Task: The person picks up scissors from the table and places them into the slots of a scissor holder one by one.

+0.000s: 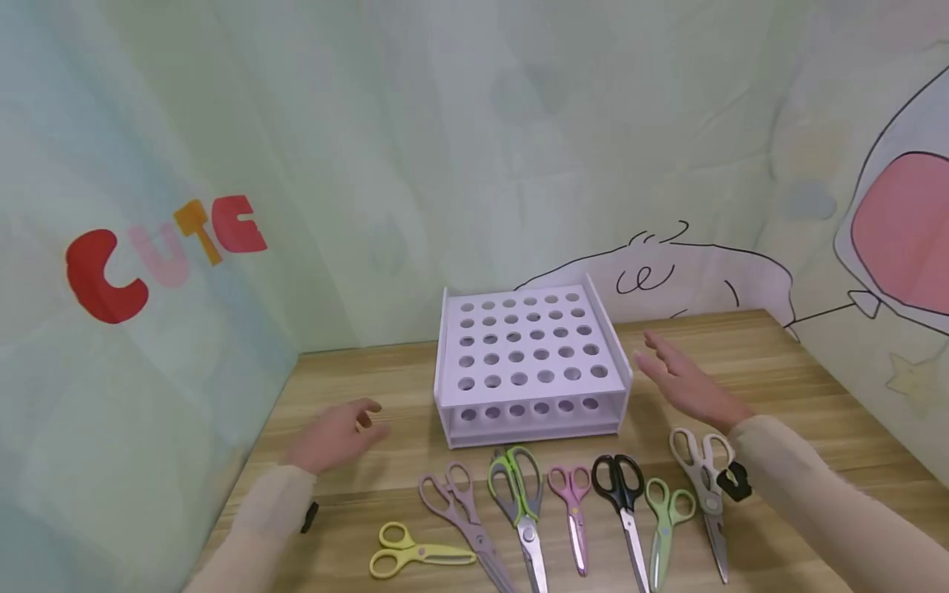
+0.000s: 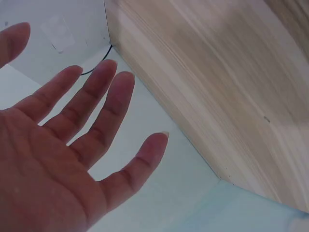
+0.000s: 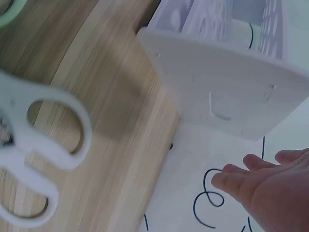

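A white rack [image 1: 530, 346] with rows of round holes stands toward the back of the wooden table. To its left, my left hand [image 1: 337, 432] hovers over the table, fingers loose and parted, holding nothing; its palm [image 2: 43, 179] shows in the left wrist view. My right hand [image 1: 689, 383] is beside the rack's right side panel [image 3: 227, 82], its fingers extended and holding nothing. White-handled scissors [image 1: 703, 473] lie below the right wrist. In front of the rack are black-handled scissors [image 1: 623, 494], pink scissors [image 1: 573, 511] and green-and-grey scissors [image 1: 521, 502].
Light green scissors [image 1: 665, 527] lie between the black and white pairs. Further left are greyish-purple scissors [image 1: 467, 519] and yellow scissors [image 1: 415, 553], the latter turned sideways. Printed fabric [image 1: 385, 148] encloses the back and sides of the table [image 1: 356, 371].
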`<action>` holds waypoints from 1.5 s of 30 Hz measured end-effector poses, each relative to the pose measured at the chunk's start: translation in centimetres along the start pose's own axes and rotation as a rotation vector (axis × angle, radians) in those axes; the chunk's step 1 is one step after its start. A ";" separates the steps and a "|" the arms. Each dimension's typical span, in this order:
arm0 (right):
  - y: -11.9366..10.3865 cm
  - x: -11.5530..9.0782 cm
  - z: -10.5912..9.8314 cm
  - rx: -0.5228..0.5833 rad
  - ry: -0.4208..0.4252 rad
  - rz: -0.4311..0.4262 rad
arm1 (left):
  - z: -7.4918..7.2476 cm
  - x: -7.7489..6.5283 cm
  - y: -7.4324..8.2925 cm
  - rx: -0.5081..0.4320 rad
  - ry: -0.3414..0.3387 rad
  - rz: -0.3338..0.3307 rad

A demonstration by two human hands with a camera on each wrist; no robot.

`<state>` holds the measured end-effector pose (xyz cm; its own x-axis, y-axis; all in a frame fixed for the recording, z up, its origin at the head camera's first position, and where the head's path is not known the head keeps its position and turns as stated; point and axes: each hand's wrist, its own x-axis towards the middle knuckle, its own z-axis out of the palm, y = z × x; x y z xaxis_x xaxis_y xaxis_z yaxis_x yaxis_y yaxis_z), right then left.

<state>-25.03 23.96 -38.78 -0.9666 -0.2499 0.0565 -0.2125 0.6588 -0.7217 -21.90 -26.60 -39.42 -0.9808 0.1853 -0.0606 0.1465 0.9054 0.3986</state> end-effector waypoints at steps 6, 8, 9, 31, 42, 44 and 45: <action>-0.8 0.2 1.4 0.065 -0.033 -0.027 | 1.3 -1.0 0.6 0.004 -0.035 0.016; -1.0 0.2 1.7 0.086 -0.036 -0.043 | 1.7 -1.3 0.7 0.005 -0.042 0.024; -1.1 0.2 1.9 0.096 -0.038 -0.051 | 1.9 -1.5 0.8 0.006 -0.050 0.031; -2.1 0.8 3.3 0.323 -0.116 -0.064 | 4.2 -5.0 1.3 -0.139 -0.422 0.330; -2.2 1.0 1.9 0.288 -0.108 -0.036 | 5.0 -5.1 1.9 0.008 -0.337 0.332; -2.0 0.8 2.0 0.288 -0.114 -0.029 | 5.3 -5.2 2.0 0.001 -0.334 0.344; -2.0 0.8 2.0 0.288 -0.116 -0.028 | 5.4 -5.3 2.0 -0.003 -0.331 0.353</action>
<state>-25.11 21.03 -38.68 -0.9345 -0.3558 0.0121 -0.1739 0.4267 -0.8875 -15.69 -23.71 -43.29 -0.7772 0.5934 -0.2092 0.4622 0.7640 0.4502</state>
